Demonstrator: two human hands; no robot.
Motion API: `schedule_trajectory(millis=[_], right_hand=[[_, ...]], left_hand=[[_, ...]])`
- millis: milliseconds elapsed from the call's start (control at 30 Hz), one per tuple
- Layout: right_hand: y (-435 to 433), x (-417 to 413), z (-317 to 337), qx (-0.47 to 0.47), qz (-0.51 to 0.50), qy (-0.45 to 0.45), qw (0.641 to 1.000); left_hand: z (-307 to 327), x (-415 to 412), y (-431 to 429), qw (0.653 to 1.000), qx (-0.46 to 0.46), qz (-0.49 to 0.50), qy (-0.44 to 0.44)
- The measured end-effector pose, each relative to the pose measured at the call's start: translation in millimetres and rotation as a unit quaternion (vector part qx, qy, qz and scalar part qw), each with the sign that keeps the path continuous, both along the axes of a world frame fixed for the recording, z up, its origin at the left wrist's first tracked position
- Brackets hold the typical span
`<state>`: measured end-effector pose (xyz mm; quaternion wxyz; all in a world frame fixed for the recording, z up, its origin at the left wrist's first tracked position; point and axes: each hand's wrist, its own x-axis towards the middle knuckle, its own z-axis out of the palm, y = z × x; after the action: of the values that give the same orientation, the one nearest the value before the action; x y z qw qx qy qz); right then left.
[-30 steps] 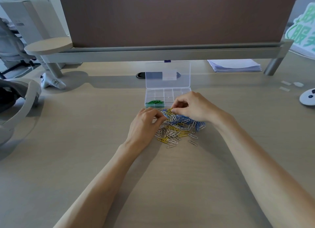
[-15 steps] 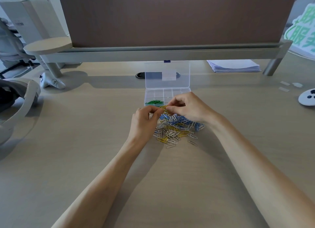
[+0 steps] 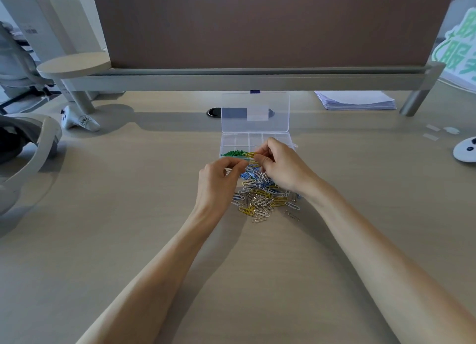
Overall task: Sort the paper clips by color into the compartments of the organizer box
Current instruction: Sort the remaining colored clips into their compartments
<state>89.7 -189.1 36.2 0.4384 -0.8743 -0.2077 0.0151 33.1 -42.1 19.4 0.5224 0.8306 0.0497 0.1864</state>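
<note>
A: what moved?
B: both hands came up off the pile point(image 3: 262, 194). My right hand point(image 3: 280, 168) pinches yellow clips point(image 3: 250, 154) over the organizer box point(image 3: 288, 137), beside the green clips point(image 3: 233, 153) in the near-left compartment
A: left?
B: left hand point(image 3: 219, 181) fingers curled shut, possibly on a clip, can't tell

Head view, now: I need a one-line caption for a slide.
Right hand lifts yellow paper clips toward the clear plastic organizer box holding green paper clips.
</note>
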Motion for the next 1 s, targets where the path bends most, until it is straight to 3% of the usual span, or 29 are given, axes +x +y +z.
schedule_trajectory(millis=[233,367,667,1000], right_hand=[[-14,18,7,-0.025,-0.079,-0.074,0.994],[-22,51,12,-0.102,-0.134,-0.149,0.974],[-22,80,-7,-0.226,-0.105,-0.174,0.953],[-37,74,-6,-0.224,-0.100,-0.182,0.952]], left_hand=[[-12,3,12,0.995,0.091,0.026,-0.007],[-16,3,16,0.984,0.168,0.050,-0.020],[-16,-1,15,0.979,0.194,0.045,-0.037],[-20,1,18,0.979,0.200,0.021,-0.042]])
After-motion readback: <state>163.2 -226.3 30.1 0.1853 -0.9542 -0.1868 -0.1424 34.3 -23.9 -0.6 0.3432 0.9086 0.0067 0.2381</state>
